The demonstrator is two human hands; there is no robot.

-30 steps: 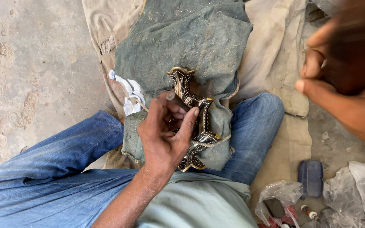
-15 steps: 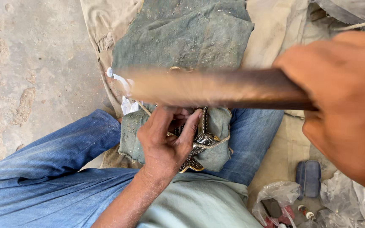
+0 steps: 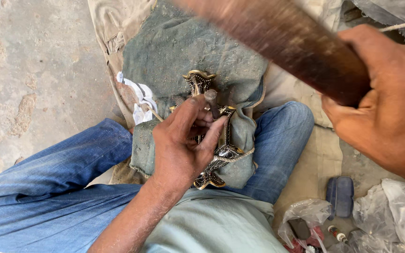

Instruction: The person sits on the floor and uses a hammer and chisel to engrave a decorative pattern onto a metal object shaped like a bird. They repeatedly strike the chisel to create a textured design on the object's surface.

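An ornate black-and-gold metal piece (image 3: pixel 200 80) lies on a grey-green cloth pad (image 3: pixel 188 42) between my knees. My left hand (image 3: pixel 181 147) rests on its middle and pinches a small metal punch (image 3: pixel 210 96) upright against it. My right hand (image 3: pixel 385 107) is close to the camera at the right, closed round a dark wooden handle (image 3: pixel 282 42). The handle runs diagonally toward the upper left and is blurred by motion. Its far end is out of frame. The lower tip of the metal piece (image 3: pixel 209 179) shows below my left hand.
My legs in blue jeans (image 3: pixel 62 187) frame the pad. A beige cloth (image 3: pixel 113 23) lies under it on rough concrete floor (image 3: pixel 33 61). A white rag (image 3: pixel 139 96) sits at the pad's left edge. Crumpled plastic bags (image 3: pixel 392 206), a small blue case (image 3: pixel 339 196) and small bottles lie at lower right.
The wooden handle, which lay level across the workpiece half a second ago, is now up and tilted toward the upper right. My left hand keeps its place on the metal piece.
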